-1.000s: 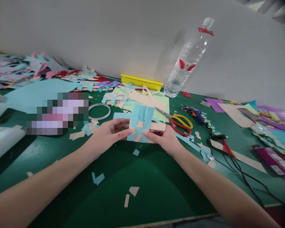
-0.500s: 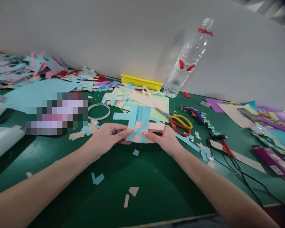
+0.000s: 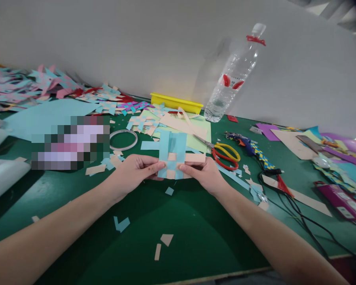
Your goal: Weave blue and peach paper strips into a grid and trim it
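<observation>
Paper scraps (image 3: 167, 239) lay nearest on the table (image 3: 201, 233). Left hand (image 3: 133, 170) and right hand (image 3: 207, 174) held the woven paper (image 3: 172, 164) between them — thumbs closed against fingers, low on both sides, presumably keeping strips aligned. Scissors (image 3: 214, 148) lay beyond.

A clear bottle (image 3: 233, 79) stands far right, beside a yellow tray (image 3: 177, 103). A blue glue gun (image 3: 247, 144) lies right; a purple case (image 3: 342, 201), near right; a grey ring (image 3: 125, 148), left.
</observation>
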The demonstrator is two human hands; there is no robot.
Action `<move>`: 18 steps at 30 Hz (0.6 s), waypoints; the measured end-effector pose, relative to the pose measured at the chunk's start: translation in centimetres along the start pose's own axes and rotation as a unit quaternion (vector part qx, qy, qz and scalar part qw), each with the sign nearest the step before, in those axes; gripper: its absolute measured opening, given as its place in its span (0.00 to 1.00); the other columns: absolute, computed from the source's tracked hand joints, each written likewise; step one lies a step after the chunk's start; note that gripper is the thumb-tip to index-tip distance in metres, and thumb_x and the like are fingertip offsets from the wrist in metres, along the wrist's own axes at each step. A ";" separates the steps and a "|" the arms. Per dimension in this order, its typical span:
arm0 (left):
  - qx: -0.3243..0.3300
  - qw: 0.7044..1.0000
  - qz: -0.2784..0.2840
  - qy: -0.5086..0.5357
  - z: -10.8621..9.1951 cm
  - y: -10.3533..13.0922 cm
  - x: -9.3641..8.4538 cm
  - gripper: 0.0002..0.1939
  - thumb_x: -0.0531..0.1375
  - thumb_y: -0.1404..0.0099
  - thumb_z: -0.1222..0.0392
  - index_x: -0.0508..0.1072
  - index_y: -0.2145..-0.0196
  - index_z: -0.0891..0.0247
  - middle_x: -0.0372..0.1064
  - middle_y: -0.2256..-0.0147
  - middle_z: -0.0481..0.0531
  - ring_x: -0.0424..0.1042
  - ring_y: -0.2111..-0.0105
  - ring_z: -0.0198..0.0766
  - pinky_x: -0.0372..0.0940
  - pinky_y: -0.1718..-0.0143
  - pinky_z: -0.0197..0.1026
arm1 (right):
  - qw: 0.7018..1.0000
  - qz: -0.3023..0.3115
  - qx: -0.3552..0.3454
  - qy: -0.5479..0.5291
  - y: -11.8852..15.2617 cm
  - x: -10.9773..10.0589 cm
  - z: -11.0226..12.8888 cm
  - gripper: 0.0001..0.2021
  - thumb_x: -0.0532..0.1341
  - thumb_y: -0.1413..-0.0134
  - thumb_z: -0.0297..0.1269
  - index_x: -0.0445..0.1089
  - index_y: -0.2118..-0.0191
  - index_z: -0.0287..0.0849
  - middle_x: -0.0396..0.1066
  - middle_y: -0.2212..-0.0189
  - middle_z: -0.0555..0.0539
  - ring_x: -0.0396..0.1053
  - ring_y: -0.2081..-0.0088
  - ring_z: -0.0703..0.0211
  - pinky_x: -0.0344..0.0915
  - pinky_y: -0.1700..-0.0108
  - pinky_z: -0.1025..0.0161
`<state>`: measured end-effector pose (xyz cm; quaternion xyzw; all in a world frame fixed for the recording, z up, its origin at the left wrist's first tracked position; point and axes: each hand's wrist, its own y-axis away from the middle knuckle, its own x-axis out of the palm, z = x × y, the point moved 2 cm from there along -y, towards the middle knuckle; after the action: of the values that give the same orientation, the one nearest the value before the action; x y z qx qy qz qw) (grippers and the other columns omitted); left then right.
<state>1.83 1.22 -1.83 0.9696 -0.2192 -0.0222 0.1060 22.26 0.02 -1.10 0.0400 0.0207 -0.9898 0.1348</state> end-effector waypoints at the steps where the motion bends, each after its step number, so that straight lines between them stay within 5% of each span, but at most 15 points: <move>1: -0.004 1.000 0.003 0.004 0.0 0.0 0.0 0.12 0.63 0.43 0.49 0.79 0.64 0.56 0.77 0.67 0.48 0.75 0.64 0.41 0.72 0.57 0.44 | 1.000 0.003 -0.003 -0.003 0.0 0.0 0.0 0.13 0.67 0.55 0.43 0.76 0.62 0.46 0.77 0.61 0.49 0.74 0.57 0.54 0.71 0.53 0.54; 8: -0.025 0.998 -0.010 0.050 -0.2 0.1 0.0 0.12 0.65 0.43 0.51 0.78 0.62 0.58 0.76 0.63 0.51 0.75 0.63 0.39 0.72 0.57 0.42 | 1.000 -0.008 -0.003 0.004 0.1 -0.1 0.0 0.13 0.67 0.55 0.42 0.76 0.61 0.45 0.77 0.61 0.48 0.74 0.58 0.54 0.72 0.56 0.56; 12: 0.002 0.997 -0.057 0.051 -0.3 0.0 -0.3 0.10 0.66 0.45 0.53 0.78 0.66 0.59 0.74 0.67 0.48 0.73 0.68 0.34 0.72 0.61 0.38 | 0.999 -0.023 -0.011 0.033 0.1 -0.1 0.2 0.12 0.66 0.54 0.43 0.76 0.62 0.45 0.77 0.61 0.48 0.73 0.58 0.54 0.71 0.55 0.56; 18: 0.011 0.995 -0.057 0.075 -0.1 -0.1 -0.5 0.07 0.67 0.45 0.55 0.76 0.70 0.60 0.72 0.70 0.46 0.72 0.71 0.31 0.71 0.64 0.33 | 0.997 -0.043 -0.026 0.059 0.0 -0.3 -0.1 0.10 0.66 0.54 0.44 0.77 0.67 0.46 0.77 0.65 0.49 0.74 0.61 0.55 0.71 0.57 0.56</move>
<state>1.41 1.55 -1.77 0.9807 -0.1548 0.0468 0.1101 22.56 0.06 -1.14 0.0942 0.0565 -0.9897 0.0915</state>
